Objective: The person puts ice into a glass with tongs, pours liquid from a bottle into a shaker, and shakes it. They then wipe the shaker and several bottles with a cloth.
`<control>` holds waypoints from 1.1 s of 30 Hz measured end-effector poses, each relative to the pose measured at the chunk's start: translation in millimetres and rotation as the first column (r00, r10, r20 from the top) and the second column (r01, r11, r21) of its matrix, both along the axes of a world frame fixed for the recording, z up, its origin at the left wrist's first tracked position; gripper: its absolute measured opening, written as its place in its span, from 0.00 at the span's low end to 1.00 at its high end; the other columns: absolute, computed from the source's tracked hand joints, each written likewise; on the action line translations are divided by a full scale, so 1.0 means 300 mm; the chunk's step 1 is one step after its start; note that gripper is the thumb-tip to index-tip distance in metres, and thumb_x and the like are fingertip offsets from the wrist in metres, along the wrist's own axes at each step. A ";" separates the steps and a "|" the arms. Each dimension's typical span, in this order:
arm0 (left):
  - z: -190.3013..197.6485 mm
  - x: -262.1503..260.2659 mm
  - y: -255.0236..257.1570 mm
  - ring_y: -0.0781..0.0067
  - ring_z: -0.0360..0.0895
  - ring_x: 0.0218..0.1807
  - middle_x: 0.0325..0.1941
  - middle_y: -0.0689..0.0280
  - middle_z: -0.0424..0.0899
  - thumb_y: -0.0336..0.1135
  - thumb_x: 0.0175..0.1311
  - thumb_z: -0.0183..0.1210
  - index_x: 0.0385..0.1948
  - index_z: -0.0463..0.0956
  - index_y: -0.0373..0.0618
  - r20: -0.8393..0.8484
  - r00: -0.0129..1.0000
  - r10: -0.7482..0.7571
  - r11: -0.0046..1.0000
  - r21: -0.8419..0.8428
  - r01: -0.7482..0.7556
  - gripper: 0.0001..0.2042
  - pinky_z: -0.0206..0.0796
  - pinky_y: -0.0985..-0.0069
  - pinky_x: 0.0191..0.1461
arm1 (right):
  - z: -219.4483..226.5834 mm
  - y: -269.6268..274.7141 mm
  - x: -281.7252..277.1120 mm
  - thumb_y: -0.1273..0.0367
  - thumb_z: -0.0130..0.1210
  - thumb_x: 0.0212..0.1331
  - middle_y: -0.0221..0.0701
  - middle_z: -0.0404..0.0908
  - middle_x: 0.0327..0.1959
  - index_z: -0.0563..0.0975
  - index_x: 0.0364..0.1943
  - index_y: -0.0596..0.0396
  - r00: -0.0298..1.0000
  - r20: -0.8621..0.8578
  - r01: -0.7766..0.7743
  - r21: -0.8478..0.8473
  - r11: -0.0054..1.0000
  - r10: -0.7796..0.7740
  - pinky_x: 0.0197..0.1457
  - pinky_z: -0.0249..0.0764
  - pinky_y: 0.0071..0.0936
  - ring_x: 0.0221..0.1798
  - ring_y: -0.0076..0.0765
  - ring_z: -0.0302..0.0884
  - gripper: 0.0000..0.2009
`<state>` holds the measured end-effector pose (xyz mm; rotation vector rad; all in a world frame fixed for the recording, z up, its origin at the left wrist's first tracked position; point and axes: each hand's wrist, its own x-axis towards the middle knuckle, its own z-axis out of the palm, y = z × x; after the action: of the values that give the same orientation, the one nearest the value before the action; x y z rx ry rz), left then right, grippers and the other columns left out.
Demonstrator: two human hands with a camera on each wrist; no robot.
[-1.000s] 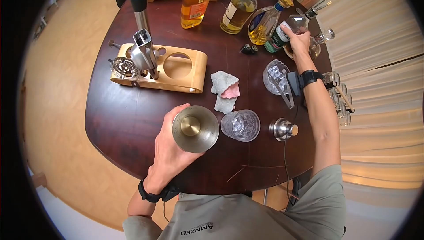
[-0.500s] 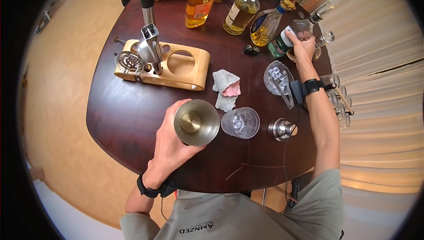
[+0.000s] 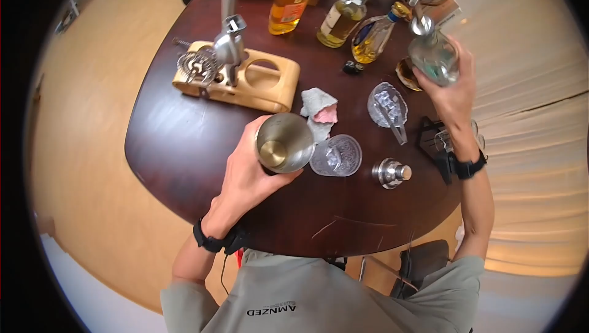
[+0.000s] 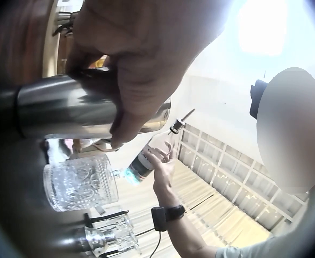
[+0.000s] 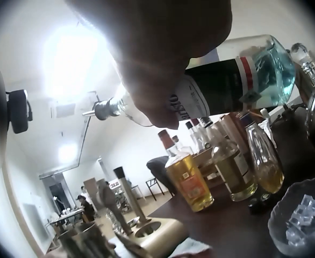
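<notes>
The left hand [image 3: 242, 160] is curled round the tin [image 3: 296, 140], thumb against one side, with a firm-looking hold; the tin's mouth faces the head camera, and its brassy bottom shows inside. I cannot tell whether its base touches the table [image 3: 169, 161].

The right hand [image 3: 455, 94] is closed round the bottle [image 3: 434, 57], thumb on one side and fingers on the other. The bottle is in the air over the table's right side, tilted, its metal spout uppermost. The right wrist view shows a green label with a red and white band, and clear liquid towards the base.

Just beside the tin stands the glass [image 3: 345, 158], with ice in it. Behind these lies a grey and pink cloth [image 3: 319, 101]. To the right are the steel cap [image 3: 386, 173] and the ice bowl [image 3: 376, 105], with tongs [image 3: 396, 129] lying across it. A rack of glasses [image 3: 455, 140] is near the right wrist.

Farther left, the wooden stand [image 3: 282, 91] holds a strainer [image 3: 199, 66] and a steel tool [image 3: 229, 49]. An amber bottle [image 3: 291, 3], a pale yellow bottle [image 3: 341, 23] and a gold-stoppered bottle [image 3: 372, 40] stand along the back.
</notes>
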<state>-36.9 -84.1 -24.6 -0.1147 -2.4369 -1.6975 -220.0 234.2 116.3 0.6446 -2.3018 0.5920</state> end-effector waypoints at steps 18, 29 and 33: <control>-0.011 0.004 0.001 0.53 0.77 0.67 0.68 0.56 0.74 0.37 0.45 0.81 0.70 0.66 0.42 -0.048 0.999 0.002 0.998 0.064 0.001 0.46 0.71 0.60 0.70 | -0.024 -0.028 0.275 0.75 0.74 0.35 0.27 0.79 0.64 0.76 0.68 0.36 0.981 -0.076 -0.097 0.616 0.781 0.181 0.67 0.67 0.45 0.67 0.44 0.75 0.45; -0.013 0.003 0.000 0.54 0.77 0.68 0.68 0.55 0.75 0.37 0.45 0.81 0.70 0.65 0.41 -0.027 1.000 0.002 0.997 0.074 0.000 0.46 0.71 0.61 0.70 | -0.006 -0.065 0.283 0.75 0.72 0.37 0.24 0.78 0.63 0.78 0.66 0.32 0.977 -0.137 -0.023 0.695 0.718 0.165 0.69 0.66 0.45 0.68 0.43 0.73 0.42; -0.017 0.003 -0.001 0.54 0.77 0.68 0.68 0.55 0.74 0.37 0.45 0.81 0.70 0.65 0.41 -0.033 0.999 -0.003 0.997 0.071 0.006 0.46 0.71 0.62 0.70 | -0.009 -0.063 0.281 0.75 0.72 0.37 0.28 0.79 0.64 0.77 0.67 0.37 0.989 -0.017 -0.100 0.645 0.758 0.145 0.69 0.66 0.46 0.68 0.45 0.73 0.42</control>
<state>-36.0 -84.3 -29.8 -0.1378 -2.3520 -1.7675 -135.7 215.2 113.4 1.1212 -2.3956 -0.2064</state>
